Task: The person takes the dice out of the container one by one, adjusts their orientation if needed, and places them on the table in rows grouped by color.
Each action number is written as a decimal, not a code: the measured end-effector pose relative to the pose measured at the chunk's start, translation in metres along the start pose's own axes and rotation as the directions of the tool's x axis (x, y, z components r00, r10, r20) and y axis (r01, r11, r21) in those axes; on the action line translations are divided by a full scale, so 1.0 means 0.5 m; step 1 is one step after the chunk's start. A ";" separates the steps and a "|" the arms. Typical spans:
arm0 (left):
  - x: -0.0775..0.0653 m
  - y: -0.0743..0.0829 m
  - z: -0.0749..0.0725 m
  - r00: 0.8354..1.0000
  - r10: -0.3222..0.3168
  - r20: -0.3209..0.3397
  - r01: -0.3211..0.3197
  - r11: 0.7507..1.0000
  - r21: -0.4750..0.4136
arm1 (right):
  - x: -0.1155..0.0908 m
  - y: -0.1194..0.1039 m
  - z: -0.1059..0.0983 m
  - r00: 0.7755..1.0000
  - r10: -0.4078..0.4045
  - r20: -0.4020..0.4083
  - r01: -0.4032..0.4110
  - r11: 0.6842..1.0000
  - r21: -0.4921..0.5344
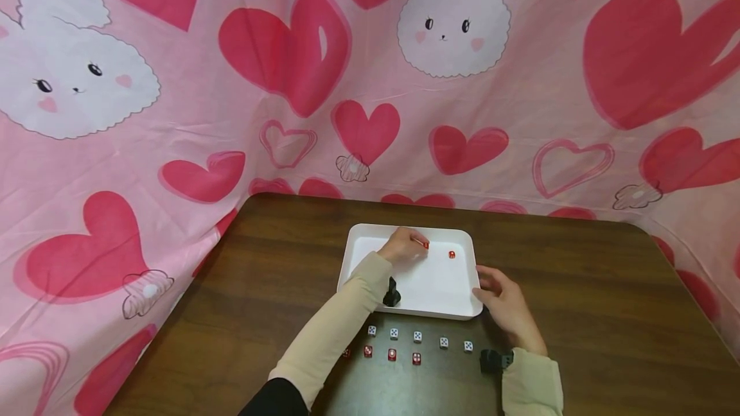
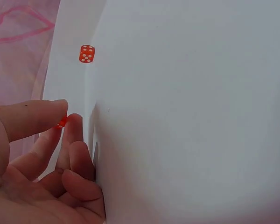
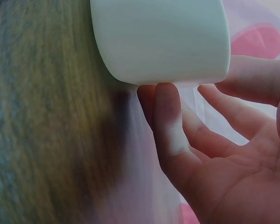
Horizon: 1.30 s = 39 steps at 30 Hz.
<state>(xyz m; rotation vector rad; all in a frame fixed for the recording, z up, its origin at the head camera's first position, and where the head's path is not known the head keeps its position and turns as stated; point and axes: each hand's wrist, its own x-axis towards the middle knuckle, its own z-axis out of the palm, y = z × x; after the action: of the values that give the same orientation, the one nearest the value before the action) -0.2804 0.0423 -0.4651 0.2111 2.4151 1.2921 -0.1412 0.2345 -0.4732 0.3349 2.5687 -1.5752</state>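
My left hand (image 1: 401, 246) reaches over the white tray (image 1: 436, 291) and pinches a red die (image 1: 426, 245) between thumb and fingertips. In the left wrist view, only a sliver of that die (image 2: 61, 122) shows between the fingers. A second red die (image 1: 451, 254) lies in the tray to its right, near the far wall; its white pips show in the left wrist view. My right hand (image 1: 507, 303) holds the tray's right side. Seen from the right wrist, fingertips (image 3: 168, 100) rest against the tray's outer wall (image 3: 163, 42), the thumb at its rim.
In front of the tray, on the brown wooden table (image 1: 607, 313), lie a row of several white dice (image 1: 417, 337) and a row of several red dice (image 1: 392, 355). The left forearm partly covers the red row's left end. A pink heart-print cloth (image 1: 405, 95) hangs behind the table.
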 end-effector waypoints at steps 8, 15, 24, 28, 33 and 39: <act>0.004 -0.001 -0.007 1.000 0.008 0.008 -0.007 0.999 -0.053 | -0.001 -0.001 -0.001 1.000 0.000 0.005 0.000 1.000 0.000; -0.010 0.019 -0.016 1.000 0.017 0.016 -0.015 0.993 -0.115 | -0.004 -0.006 -0.002 1.000 0.005 0.003 -0.005 1.000 -0.002; -0.019 0.034 -0.022 1.000 -0.007 0.005 0.008 0.989 -0.147 | -0.006 -0.008 -0.002 1.000 -0.001 0.010 0.001 1.000 0.000; -0.023 0.041 -0.026 1.000 -0.001 0.007 0.002 0.987 -0.162 | -0.004 -0.007 -0.003 1.000 0.003 0.013 -0.003 1.000 0.000; -0.030 0.044 -0.027 1.000 0.010 0.009 -0.008 0.980 -0.198 | -0.004 -0.008 -0.002 1.000 -0.006 0.003 0.006 1.000 -0.005; -0.049 0.045 -0.026 0.999 0.036 0.018 -0.030 0.964 -0.263 | -0.004 -0.007 -0.001 1.000 -0.027 -0.005 0.027 1.000 -0.004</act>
<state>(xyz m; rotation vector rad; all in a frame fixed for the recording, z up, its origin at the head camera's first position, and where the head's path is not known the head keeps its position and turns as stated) -0.2645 0.0374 -0.4336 0.1908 2.2002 1.5985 -0.1404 0.2332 -0.4696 0.3056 2.5905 -1.5795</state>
